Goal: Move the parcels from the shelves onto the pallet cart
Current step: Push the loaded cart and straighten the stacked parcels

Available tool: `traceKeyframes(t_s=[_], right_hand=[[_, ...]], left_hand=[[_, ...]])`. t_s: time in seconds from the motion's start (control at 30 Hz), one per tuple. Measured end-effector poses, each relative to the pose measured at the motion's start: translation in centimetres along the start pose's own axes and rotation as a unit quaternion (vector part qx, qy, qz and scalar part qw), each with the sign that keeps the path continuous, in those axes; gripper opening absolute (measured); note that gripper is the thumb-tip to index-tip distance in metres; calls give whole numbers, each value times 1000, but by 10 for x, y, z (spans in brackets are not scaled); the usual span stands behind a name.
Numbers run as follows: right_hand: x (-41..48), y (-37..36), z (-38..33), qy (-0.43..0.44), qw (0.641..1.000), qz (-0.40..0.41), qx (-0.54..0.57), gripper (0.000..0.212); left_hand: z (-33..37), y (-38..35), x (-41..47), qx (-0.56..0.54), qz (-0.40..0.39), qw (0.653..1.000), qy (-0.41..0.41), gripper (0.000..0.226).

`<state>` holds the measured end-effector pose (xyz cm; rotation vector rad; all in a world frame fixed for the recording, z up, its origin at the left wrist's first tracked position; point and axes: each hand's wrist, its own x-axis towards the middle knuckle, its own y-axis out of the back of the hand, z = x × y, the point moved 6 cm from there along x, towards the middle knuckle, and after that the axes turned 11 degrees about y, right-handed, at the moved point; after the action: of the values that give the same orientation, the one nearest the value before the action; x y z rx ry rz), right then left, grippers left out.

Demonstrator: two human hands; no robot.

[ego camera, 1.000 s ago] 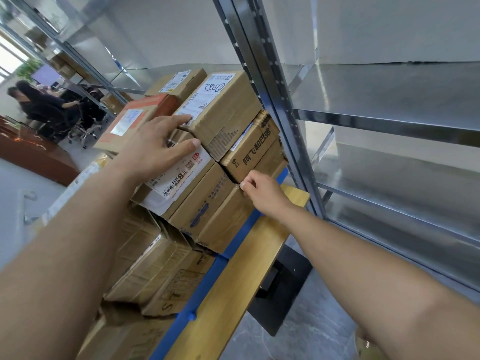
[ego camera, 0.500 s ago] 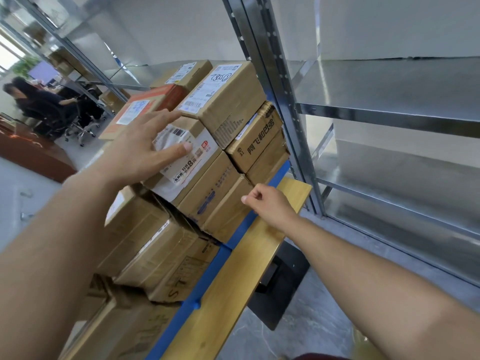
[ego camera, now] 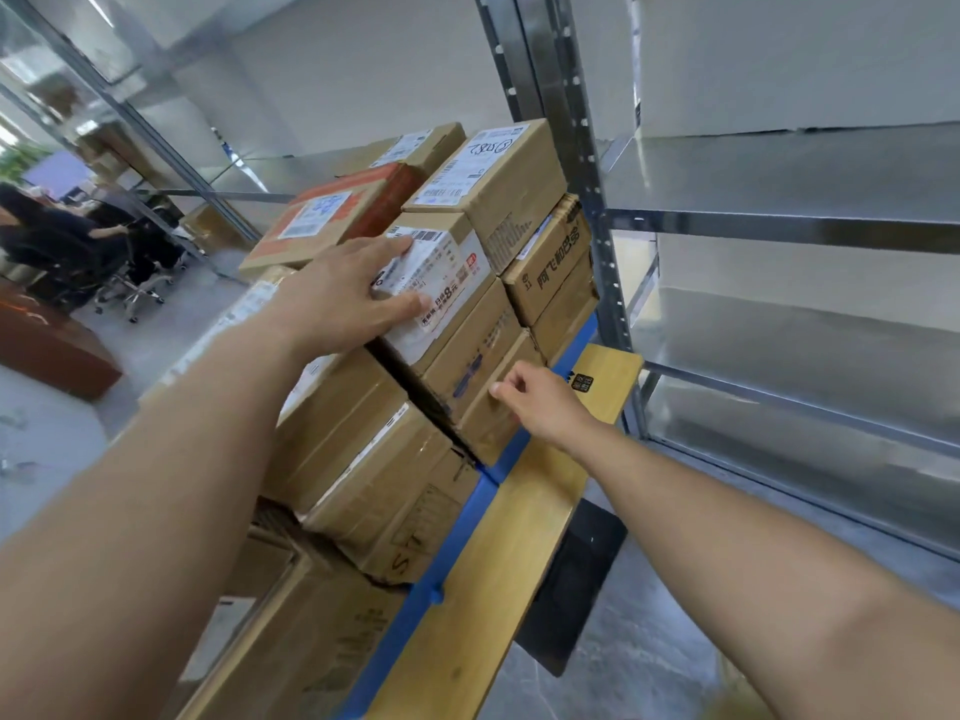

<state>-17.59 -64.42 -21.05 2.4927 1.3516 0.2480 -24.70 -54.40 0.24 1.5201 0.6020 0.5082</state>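
On the pallet cart (ego camera: 509,537), 1 labelled parcel (ego camera: 452,283) is being settled under the flat left hand (ego camera: 337,298); the right hand (ego camera: 540,407) is curled, empty. Release is judged next.

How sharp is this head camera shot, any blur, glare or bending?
Head view: the white-labelled parcel under the left hand is fairly sharp; far-left background smeared; shelf upright bowed by the wide lens; soft glare on the metal shelves.
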Motion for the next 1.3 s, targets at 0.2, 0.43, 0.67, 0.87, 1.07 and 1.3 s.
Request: traceKeyframes(t_s=[0.2, 0.43, 0.67, 0.87, 1.07, 1.3], right_hand=[[-14, -3, -10, -4, 999, 34, 3, 27], [-61, -39, -14, -16, 999, 47, 12, 28], [-80, -79, -41, -6, 997, 68, 44, 29], [-78, -86, -57, 0, 996, 84, 9, 26], [-90, -89, -59, -6, 993, 114, -2, 26], [-114, -93, -71, 11, 992, 124, -21, 21]], left_hand=[[-3, 10, -14, -35, 32, 998, -43, 69], [-64, 11, -75, -41, 10, 996, -73, 93], [-95, 5, -108, -15, -13, 998, -53, 82], [-99, 1, -113, -23, 8, 997, -76, 63], [-110, 1, -121, -51, 25, 995, -79, 63], [-141, -2, -171, -110, 100, 986, -81, 67]])
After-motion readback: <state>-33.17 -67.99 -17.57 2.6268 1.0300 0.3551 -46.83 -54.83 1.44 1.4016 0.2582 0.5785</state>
